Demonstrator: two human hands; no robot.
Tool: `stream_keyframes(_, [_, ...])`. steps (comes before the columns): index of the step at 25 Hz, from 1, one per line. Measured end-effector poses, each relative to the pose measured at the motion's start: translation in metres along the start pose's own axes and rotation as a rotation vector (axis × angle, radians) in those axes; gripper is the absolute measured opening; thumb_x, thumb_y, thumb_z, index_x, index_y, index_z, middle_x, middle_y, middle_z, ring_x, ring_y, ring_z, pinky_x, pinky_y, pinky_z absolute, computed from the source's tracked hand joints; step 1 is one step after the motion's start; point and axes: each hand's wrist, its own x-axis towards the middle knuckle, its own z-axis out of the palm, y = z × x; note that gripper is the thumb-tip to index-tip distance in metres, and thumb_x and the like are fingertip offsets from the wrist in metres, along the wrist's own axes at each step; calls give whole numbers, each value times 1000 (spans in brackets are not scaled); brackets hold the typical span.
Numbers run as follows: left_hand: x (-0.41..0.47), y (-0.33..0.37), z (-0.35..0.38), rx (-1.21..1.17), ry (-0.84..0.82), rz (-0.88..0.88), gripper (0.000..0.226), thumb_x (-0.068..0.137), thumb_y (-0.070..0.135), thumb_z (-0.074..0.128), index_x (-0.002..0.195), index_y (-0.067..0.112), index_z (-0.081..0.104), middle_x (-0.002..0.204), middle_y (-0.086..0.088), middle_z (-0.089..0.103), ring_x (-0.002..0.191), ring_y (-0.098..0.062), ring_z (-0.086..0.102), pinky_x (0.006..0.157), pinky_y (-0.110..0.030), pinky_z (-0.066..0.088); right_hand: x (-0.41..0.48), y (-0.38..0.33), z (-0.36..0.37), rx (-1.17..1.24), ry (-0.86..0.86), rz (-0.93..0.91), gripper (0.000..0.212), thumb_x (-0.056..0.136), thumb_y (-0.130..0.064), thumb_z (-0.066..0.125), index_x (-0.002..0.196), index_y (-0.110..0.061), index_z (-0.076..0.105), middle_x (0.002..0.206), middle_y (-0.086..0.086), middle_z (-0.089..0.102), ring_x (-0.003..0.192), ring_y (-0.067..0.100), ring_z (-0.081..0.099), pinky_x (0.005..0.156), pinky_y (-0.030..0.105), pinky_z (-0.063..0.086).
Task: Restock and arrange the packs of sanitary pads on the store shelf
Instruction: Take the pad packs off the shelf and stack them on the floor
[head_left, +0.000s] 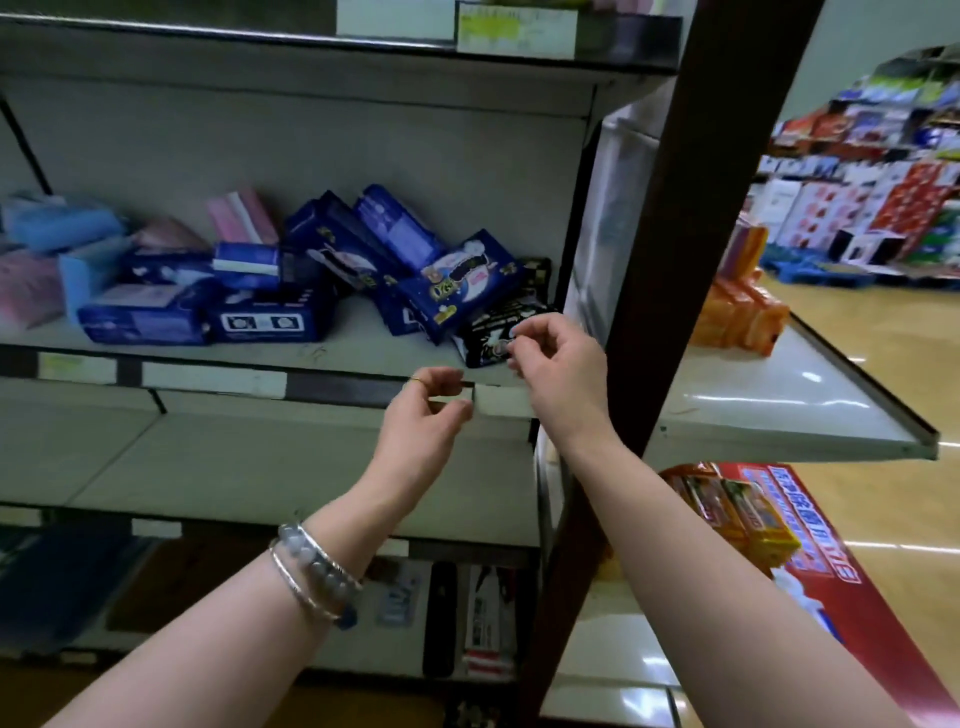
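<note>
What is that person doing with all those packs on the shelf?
A person is sorting out a store shelf. Blue packs of pads lie on it in a messy heap, with pink packs behind and to the left. The left hand pinches a white price label on the shelf's front rail. The right hand has its fingers curled at the corner of a black pack; whether it really grips the pack is hard to tell.

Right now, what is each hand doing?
Left hand: curled at the price label; hold unclear.
Right hand: pinching the black pack.
</note>
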Motion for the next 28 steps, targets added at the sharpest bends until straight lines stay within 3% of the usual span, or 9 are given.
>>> stream_keyframes(3, [48,-11,2,30,10,-42,22,85,7,57,104,18,55,104,-4,62,95,-23,61,91,-41,50,40,15,25,-168,46,139,15,90,-11,52,101,-14,61,89,-4,60,82,12,53,56,7,35])
stream_keyframes(5, [81,-17,5,48,7,-57,25,87,8,58,111,14,55,106,-4,60,91,-20,58,85,-32,49,69,30,40,-207,87,180,12,89,-7,51,96,-11,60,89,1,58,82,16,53,55,11,36])
stream_keyframes(7, [114,-22,4,111,-29,-29,31,87,10,59,117,11,53,103,-1,56,90,-15,55,76,-23,42,96,47,55,-221,103,174,10,86,-2,51,87,-5,60,86,9,60,81,26,60,67,23,48])
stream_keyframes(9, [146,-28,-3,171,-67,53,40,84,10,63,122,9,50,108,-3,54,96,-14,54,78,-19,41,126,68,64,-324,142,212,14,85,-7,53,93,-1,63,93,16,63,83,30,62,70,33,52])
stream_keyframes(11, [176,-34,-10,334,-28,183,59,78,16,71,130,7,44,124,-10,43,113,-21,46,96,-27,37,152,86,67,-435,210,253,21,86,-14,53,99,1,60,100,21,61,88,32,60,69,30,47])
stream_keyframes(13, [196,-37,-15,600,51,305,80,72,27,77,138,10,35,138,-17,29,126,-32,30,107,-38,24,168,102,69,-489,263,316,31,86,-18,54,107,4,55,108,24,56,98,36,57,79,36,49])
stream_keyframes(17, [216,-48,-14,786,-40,271,110,63,46,79,147,21,13,151,-16,3,137,-37,5,112,-47,10,179,122,73,-704,199,511,48,89,-29,52,129,-4,43,133,22,43,121,36,42,101,45,37])
stream_keyframes(24, [228,-60,-29,759,-11,311,96,65,44,76,143,21,25,138,-15,25,125,-32,26,106,-37,26,198,144,64,-598,161,581,45,83,-36,57,121,-14,53,130,19,48,120,37,43,99,48,41])
stream_keyframes(28, [223,-61,-50,800,-47,279,98,63,44,78,142,25,25,134,-13,27,124,-31,28,104,-36,30,202,152,58,-535,177,643,60,73,-42,67,125,-15,52,135,19,44,124,36,37,101,44,38])
